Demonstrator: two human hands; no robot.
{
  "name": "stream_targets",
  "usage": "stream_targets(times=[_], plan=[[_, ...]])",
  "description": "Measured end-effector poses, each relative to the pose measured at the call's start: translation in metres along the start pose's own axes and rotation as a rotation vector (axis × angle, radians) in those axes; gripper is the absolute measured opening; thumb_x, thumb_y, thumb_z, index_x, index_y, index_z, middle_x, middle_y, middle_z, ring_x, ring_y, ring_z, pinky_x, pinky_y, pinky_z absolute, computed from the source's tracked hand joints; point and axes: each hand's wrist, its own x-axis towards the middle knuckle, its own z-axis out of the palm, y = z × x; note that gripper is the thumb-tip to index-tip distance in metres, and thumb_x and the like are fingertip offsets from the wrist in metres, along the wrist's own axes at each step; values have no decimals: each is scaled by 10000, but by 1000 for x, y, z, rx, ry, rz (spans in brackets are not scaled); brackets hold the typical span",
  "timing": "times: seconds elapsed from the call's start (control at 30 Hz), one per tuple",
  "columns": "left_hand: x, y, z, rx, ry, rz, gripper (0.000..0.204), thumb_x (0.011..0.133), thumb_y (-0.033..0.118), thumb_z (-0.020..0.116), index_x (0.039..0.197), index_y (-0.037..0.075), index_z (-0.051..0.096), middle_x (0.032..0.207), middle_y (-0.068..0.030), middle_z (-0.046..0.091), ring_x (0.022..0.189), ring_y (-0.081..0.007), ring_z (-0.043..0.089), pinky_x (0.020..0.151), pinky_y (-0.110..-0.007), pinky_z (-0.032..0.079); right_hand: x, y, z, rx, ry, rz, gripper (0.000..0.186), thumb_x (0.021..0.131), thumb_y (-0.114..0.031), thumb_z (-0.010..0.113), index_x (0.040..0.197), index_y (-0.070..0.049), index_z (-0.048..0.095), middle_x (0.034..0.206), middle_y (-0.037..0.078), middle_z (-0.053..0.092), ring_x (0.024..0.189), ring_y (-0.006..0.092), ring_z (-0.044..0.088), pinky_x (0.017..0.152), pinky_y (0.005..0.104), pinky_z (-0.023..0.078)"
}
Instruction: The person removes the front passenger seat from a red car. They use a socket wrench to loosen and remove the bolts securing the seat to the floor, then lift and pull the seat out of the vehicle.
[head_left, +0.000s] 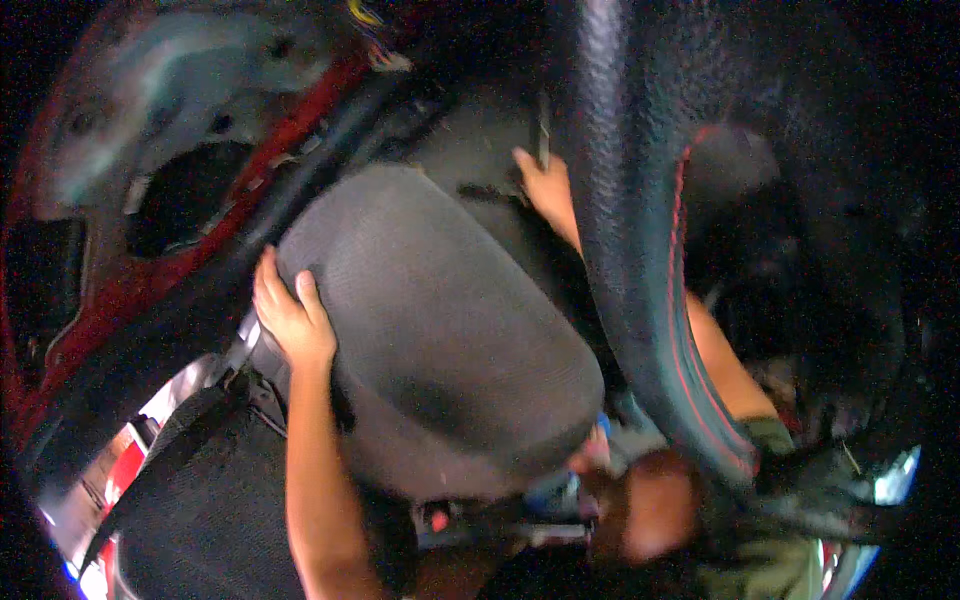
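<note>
A grey fabric car seat cushion (430,290) fills the middle of the view, lying at a slant. My left hand (297,318) rests on its left edge, fingers stretched out and thumb apart, gripping nothing. Beyond the cushion's far side, my right hand (548,195) is low over the dark floor, its arm passing behind the steering wheel (640,270). The fingers look closed round the near end of a thin, light metal rod (544,130); blur hides the exact grip. The black wheel rim with red stitching covers part of that forearm.
On the left stands a red car door frame (255,165) with bare metal and an opening. A black padded panel (200,500) lies at the lower left. At the lower right is another person's blurred head (655,505). Loose wires (370,22) hang at the top.
</note>
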Motion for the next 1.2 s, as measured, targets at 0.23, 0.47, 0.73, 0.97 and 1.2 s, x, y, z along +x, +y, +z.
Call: stream_targets(times=[0.23,0.47,0.73,0.97,1.2], plan=[[-29,-48,5,12,7,-107,670,1040,556,499,1378,-14,595,1390,-200,634,1281,-393,582,1119,-503,391,-34,-48,31,-309,-87,128,314,824,-186,843,888,-35,576,804,95,665,789,239,652,747,397,523],[-16,-21,9,26,32,-137,637,1038,529,467,1426,33,562,1454,-156,603,1358,-364,538,1171,-552,310,27,-68,50,-495,51,101,292,846,-300,791,1021,-77,722,1003,189,765,997,403,719,876,486,550],[-25,-37,5,40,-10,-147,693,1036,569,401,1417,10,552,1448,-177,598,1364,-383,520,1188,-560,284,16,-72,101,-626,114,286,537,917,-556,666,1028,-43,778,1038,256,754,1037,456,707,913,524,542],[-20,-27,9,63,-30,-167,736,1045,597,351,1397,-22,537,1448,-232,567,1349,-424,509,1179,-578,291,19,-75,98,-594,197,237,587,951,-588,609,954,-30,791,918,284,735,930,480,707,876,535,536],[-26,-40,17,41,-60,-205,738,1035,610,347,1406,-7,511,1477,-244,525,1380,-428,464,1198,-616,234,55,-81,113,-468,266,-115,489,950,-483,676,874,-6,754,837,252,715,820,467,699,753,514,538]])
